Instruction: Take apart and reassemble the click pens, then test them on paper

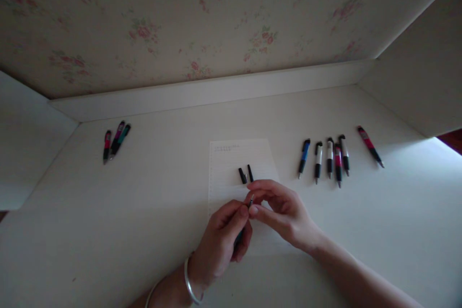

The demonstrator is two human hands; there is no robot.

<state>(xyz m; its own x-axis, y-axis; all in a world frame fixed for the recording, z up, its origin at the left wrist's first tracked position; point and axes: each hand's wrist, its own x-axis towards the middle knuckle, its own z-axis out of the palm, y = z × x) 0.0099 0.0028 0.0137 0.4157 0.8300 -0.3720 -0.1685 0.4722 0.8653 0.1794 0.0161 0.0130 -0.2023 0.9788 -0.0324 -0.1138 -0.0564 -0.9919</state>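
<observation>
My left hand (225, 233) is closed around a pen (238, 237); a bit of its teal barrel shows under the fingers. A thin dark end with a small metallic tip sticks up past the left thumb. My right hand (279, 207) meets it there, with thumb and curled fingers around that tip; the exact contact is partly hidden. Just beyond the fingers, two small black pen parts (242, 175) lie on a lined sheet of paper (225, 173). The hands cover the sheet's lower middle.
At the left lie three pens (116, 139) with red, purple and teal barrels. To the right is a row of several pens (329, 158), blue, white and red, with a red pen (371, 146) farther right. A low white ledge (216, 87) and side panels border the white table (162, 163).
</observation>
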